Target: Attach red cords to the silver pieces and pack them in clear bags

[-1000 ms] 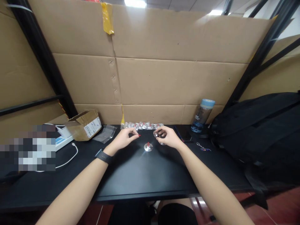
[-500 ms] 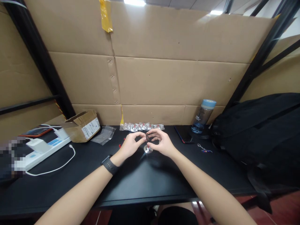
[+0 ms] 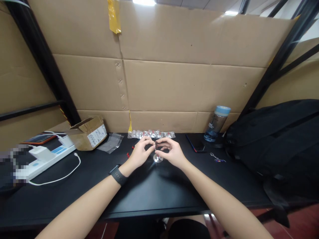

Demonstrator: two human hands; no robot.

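Observation:
My left hand and my right hand meet near the middle of the black table, fingertips pinched from either side on a small dark, thin round piece. It stands upright, seen nearly edge-on and partly hidden by the fingers. Just below it, a shiny round metal disc rests on the tabletop; whether the two pieces are joined I cannot tell. Behind my hands lies a row of similar silver discs with red centres in clear wrappers. Small red bits peek out beside my left hand.
An open cardboard box, a clear plastic bag and a white power strip with cables are on the left. To the right are a phone, a water bottle, a small trinket and a black backpack.
Both hands keep nearly the same place and pinch. The dark piece is now narrower and more covered by the fingers. The whole view has shifted slightly.

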